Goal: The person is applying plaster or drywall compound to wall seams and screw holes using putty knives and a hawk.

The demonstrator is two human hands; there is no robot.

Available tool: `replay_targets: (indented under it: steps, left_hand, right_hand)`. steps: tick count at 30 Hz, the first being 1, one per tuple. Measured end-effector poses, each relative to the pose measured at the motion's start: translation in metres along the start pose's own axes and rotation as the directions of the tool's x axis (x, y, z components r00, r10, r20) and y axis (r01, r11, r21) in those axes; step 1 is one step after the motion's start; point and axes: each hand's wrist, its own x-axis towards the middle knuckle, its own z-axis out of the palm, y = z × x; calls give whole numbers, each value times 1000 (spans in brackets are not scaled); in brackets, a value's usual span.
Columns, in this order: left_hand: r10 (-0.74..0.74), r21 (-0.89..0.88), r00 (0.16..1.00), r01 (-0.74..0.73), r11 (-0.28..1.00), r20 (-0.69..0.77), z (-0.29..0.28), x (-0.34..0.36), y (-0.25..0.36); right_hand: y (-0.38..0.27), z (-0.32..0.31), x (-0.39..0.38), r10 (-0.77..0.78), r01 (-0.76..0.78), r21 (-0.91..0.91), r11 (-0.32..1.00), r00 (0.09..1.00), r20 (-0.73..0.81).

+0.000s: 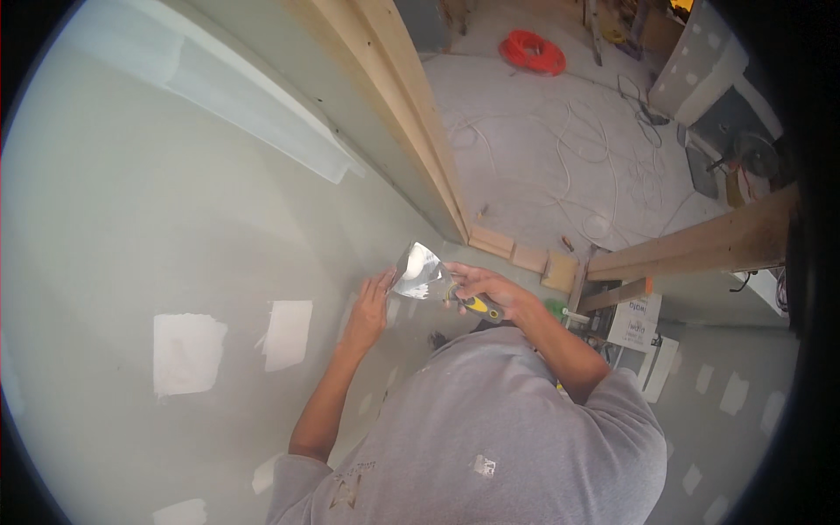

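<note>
Gripping a putty knife (436, 284) by its yellow-and-dark handle (481, 305), the person's right hand (479, 284) has its fingers curled closely around the end nearest the blade. White compound is smeared over the broad metal face, which points up and away from the person's grey shirt (525, 420). The left hand (369, 308) is raised to the blade's left edge, fingers extended and close together, their tips at the metal; whether they pinch it cannot be told. The knife is held in front of the chest, beside the pale green-grey wall (105, 236).

Two white patches (188, 353) mark this wall to the left of the left forearm, and a long whitish band (254, 109) runs beside its upper edge. A wooden frame (385, 87) stands along that edge. Past the frame, on the dusty floor (516, 114), a coil of red hose (532, 52) lies toward the far edge, with pale cords (567, 166) looping loosely nearer. A white box (634, 322) sits beyond the right elbow.
</note>
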Motion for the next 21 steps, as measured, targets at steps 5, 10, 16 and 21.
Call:
replay_targets:
  steps: [5, 10, 16, 21]
  left_hand:
    - [-94, 114, 995, 95, 989, -13, 44, -43, -66]
    - [-485, -43, 868, 492, 870, 108, 74, -96, -91]
    - [-532, -69, 829, 549, 833, 172, 99, -160, -77]
    - [-574, -129, 794, 602, 788, 199, 97, -189, -62]
  right_hand:
    - [-20, 3, 6, -46, 46, -7, 999, 997, 54]
    - [-36, -3, 46, -446, 345, -560, 753, 894, -49]
    - [-74, 19, 143, -729, 342, -882, -324, 504, 463]
    - [-95, 55, 200, -751, 234, -834, -500, 363, 552]
